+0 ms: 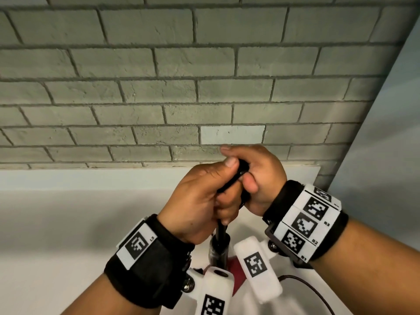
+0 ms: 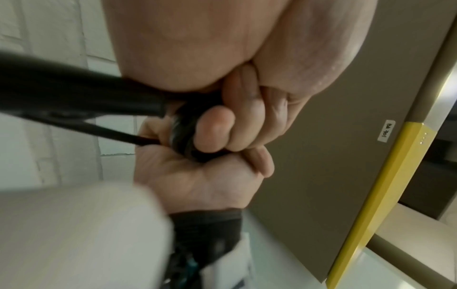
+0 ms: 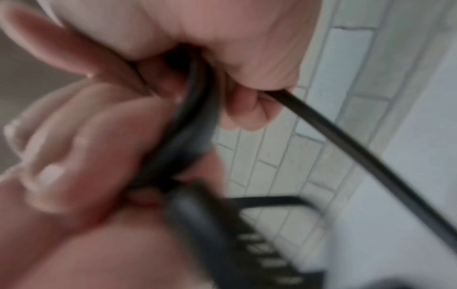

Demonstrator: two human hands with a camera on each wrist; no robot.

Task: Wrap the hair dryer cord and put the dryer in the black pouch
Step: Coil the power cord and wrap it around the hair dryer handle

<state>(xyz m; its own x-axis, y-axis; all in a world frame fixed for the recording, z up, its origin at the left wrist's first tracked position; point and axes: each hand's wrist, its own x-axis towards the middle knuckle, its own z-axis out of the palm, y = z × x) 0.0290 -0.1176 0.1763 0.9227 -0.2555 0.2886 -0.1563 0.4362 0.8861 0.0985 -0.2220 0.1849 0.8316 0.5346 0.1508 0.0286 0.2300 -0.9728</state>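
Left hand point(image 1: 200, 201) grips the hair dryer point(image 1: 219, 243) by its handle, raised before the brick wall point(image 1: 159, 87). Right hand point(image 1: 256, 176) pinches the cord point(image 3: 195, 109), curling a loop at the handle. Judged best practice: keep turns snug, adjacent, under light tension. Black pouch not visible.

Both hands are meeting at frame centre, just below the grey brick wall point(image 1: 159, 87). The left hand point(image 1: 200, 201) is gripping the black cord point(image 1: 229, 185), thumb on top; the right hand point(image 1: 256, 178), at its 2 o'clock, is curling around the same cord. The dryer handle point(image 1: 219, 246) is hanging at 6 o'clock over a white counter point(image 1: 68, 212)
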